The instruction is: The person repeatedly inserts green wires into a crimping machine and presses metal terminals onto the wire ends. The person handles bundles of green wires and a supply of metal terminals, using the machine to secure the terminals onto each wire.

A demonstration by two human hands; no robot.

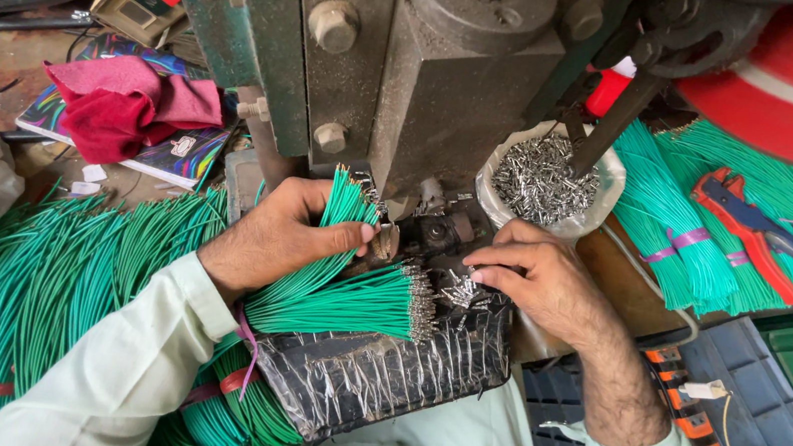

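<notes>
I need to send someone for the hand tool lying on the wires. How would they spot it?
Start at the grey press machine and look right to the green wire bundles tied with purple bands. On them lies the wire stripper, the only red-and-blue thing there.

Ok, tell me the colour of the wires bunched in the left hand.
Green, with bare metal tips: the wires in the left hand, seen in the head view.

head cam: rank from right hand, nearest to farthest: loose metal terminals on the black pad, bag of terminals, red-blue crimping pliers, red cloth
From the right hand:
1. Loose metal terminals: at its fingertips, on the black pad.
2. Bag of terminals: just above the hand, beside the press.
3. Red-blue crimping pliers: to the right, on green wire bundles.
4. Red cloth: far left, on a book.
</notes>
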